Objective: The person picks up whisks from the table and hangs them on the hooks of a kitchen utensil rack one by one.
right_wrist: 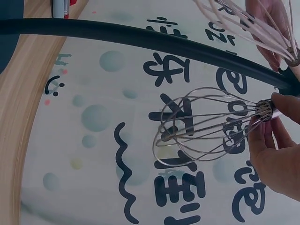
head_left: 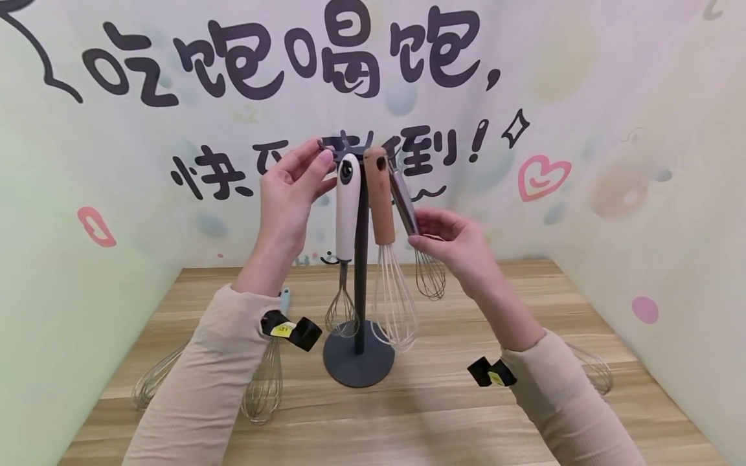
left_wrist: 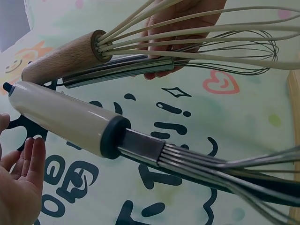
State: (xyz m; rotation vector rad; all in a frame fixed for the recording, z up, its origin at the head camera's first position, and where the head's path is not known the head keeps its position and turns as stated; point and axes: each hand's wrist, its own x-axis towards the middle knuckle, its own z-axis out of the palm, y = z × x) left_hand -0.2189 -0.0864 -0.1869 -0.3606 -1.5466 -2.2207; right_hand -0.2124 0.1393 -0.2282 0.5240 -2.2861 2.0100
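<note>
A dark grey stand (head_left: 359, 366) with a round base and hooks at its top stands in the middle of the table. My left hand (head_left: 293, 188) pinches one hook of the stand between thumb and index finger. From the stand hang a white-handled whisk (head_left: 346, 213) and a wooden-handled whisk (head_left: 381, 207) with pale wires. My right hand (head_left: 457, 249) holds a steel whisk (head_left: 406, 204) by the lower end of its handle, thumb in front. This whisk tilts, its handle top close to the hooks, and its wire loops (right_wrist: 201, 126) show fully in the right wrist view.
Behind my left forearm, a whisk with a light blue handle end (head_left: 285, 298) and another wire whisk (head_left: 160, 375) lie on the wooden table (head_left: 425, 421). One more whisk (head_left: 594, 369) is partly hidden by my right sleeve. A printed wall (head_left: 454, 116) closes off the back.
</note>
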